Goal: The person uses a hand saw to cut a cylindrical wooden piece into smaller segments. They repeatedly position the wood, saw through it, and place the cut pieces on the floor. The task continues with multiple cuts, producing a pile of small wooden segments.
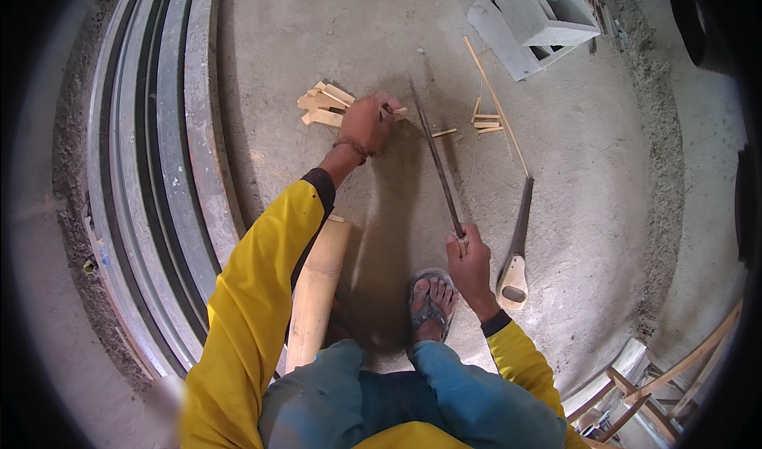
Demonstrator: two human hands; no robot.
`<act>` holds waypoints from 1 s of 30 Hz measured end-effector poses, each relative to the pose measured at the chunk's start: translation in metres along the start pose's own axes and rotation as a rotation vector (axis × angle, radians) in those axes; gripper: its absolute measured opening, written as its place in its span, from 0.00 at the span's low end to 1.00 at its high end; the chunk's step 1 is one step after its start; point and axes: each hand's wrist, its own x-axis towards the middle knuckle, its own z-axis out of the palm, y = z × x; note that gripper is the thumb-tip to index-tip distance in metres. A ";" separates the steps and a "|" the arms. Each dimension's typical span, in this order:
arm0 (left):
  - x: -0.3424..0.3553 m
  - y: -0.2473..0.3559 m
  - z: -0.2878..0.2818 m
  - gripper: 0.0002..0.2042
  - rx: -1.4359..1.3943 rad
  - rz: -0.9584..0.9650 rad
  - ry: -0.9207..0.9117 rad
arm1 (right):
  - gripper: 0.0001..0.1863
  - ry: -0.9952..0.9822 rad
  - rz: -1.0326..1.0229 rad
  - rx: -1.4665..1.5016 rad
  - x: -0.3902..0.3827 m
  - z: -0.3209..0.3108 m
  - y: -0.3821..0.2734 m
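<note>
My left hand is closed around a short, pale bamboo piece, whose end shows past the fingers. Just beside that hand, on its left, lies a small pile of split bamboo pieces. A long, narrow, dark-bladed knife is gripped by its handle in my right hand, its tip pointing away from me. The blade stands to the right of my left hand, apart from the bamboo. Near the blade are a single short stick and several more thin sticks on the concrete floor.
A handsaw lies right of my right hand, a long thin strip reaching its tip. A thick bamboo pole rests beside my left leg. Long metal beams run along the left. Grey concrete blocks stand far right; wooden framing, near right.
</note>
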 end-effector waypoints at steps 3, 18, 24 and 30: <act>-0.001 0.005 0.004 0.09 0.106 0.055 -0.019 | 0.14 -0.011 0.001 0.001 0.007 0.002 0.000; -0.013 -0.002 0.011 0.08 0.138 0.113 0.080 | 0.15 -0.030 -0.008 0.038 0.017 0.008 -0.010; -0.013 -0.008 0.011 0.08 0.142 0.104 0.079 | 0.15 -0.024 -0.033 0.027 0.017 0.006 -0.014; -0.016 -0.005 0.009 0.08 0.153 0.039 0.038 | 0.15 -0.037 -0.019 0.025 0.018 0.007 -0.012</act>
